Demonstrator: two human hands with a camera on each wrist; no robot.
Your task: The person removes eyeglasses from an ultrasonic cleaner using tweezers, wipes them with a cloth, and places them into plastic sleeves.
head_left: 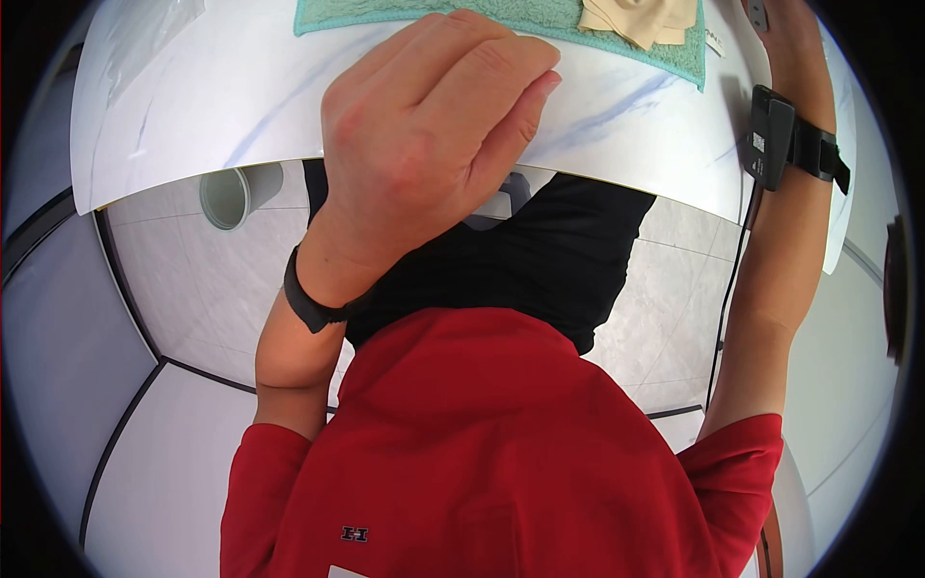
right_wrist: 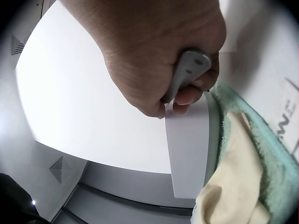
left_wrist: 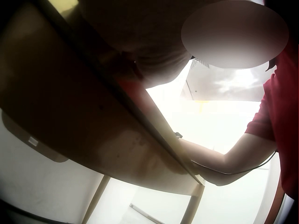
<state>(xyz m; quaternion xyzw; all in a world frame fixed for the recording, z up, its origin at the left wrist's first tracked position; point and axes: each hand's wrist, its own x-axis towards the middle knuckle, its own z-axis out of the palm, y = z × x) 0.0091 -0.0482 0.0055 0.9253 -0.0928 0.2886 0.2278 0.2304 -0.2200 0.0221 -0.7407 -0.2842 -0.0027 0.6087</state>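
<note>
My left hand [head_left: 434,135] hovers over the table's near edge in the head view, back of the hand up, fingers loosely bent; nothing shows in it, though its palm is hidden. In the left wrist view that hand [left_wrist: 161,65] is dark and blurred. At the top right, my right hand [head_left: 792,34] grips a grey handle [head_left: 758,13]. The right wrist view shows the fingers of this hand [right_wrist: 163,56] curled round the handle [right_wrist: 190,67], its end with two round marks sticking out. Just below the fingers is a white block-like object [right_wrist: 187,149], beside a beige cloth [right_wrist: 236,172].
A green towel [head_left: 376,13] lies on the white marbled table [head_left: 241,106] with the beige cloth [head_left: 641,17] on it. Clear plastic [head_left: 154,39] lies at the far left. Below the table edge stands a bin [head_left: 226,200]. A cable [head_left: 729,299] hangs along the right arm.
</note>
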